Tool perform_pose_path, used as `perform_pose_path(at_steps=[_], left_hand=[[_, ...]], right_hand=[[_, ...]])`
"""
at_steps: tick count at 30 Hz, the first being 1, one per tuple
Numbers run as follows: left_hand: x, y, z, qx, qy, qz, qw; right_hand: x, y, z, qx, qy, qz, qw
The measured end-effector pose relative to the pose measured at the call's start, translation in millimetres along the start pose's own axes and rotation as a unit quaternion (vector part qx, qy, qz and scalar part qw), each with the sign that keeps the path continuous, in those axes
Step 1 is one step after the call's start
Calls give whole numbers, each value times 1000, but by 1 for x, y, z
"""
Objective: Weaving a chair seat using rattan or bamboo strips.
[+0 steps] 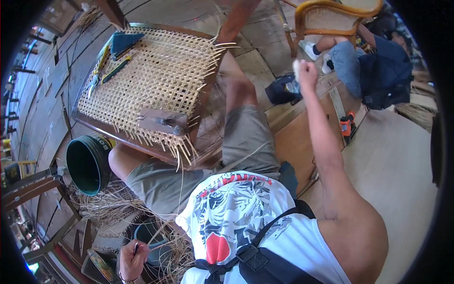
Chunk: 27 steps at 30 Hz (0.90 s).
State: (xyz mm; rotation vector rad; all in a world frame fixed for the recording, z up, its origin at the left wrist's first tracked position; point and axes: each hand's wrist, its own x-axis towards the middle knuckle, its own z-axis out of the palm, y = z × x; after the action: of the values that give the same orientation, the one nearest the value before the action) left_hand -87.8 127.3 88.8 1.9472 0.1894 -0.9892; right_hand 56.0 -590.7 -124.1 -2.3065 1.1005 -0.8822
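My left hand (pixel 134 260) is low at the left beside my hip, fingers closed round a pale cane strand (pixel 157 244); a small dark bit shows by the thumb. Far out to the right, my right hand (pixel 307 76) is a fist with something whitish at its edge, too blurred to name. Across my knees lies a chair seat of woven cane (pixel 161 71) in a dark wooden frame, loose strand ends sticking out along its right and near edges. On the weave are pliers (pixel 97 78), a blue cloth (pixel 124 42) and a brown flat piece (pixel 153 119) with small metal tools.
A dark green bucket (pixel 87 165) stands left of my knee, with heaps of cane scraps (pixel 113 201) below it. An orange-and-black tool (pixel 347 127) lies on boards at the right. Beyond, another person (pixel 385 68) sits near a cane-backed chair (pixel 326 21).
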Motion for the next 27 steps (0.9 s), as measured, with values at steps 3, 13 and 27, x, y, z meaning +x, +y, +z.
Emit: perform_pose_path(at_steps=[3,13,27], left_hand=[[8,13,20,-20,23,-30,999],[158,149,165,62,-42,291,954],[105,0,41,269,158,140,940]], right_hand=[[-14,-2,-40,354,-363,236,829],[-224,-137,-143,456,-616,311,562],[-83,54,-157,583,-276,375,665]])
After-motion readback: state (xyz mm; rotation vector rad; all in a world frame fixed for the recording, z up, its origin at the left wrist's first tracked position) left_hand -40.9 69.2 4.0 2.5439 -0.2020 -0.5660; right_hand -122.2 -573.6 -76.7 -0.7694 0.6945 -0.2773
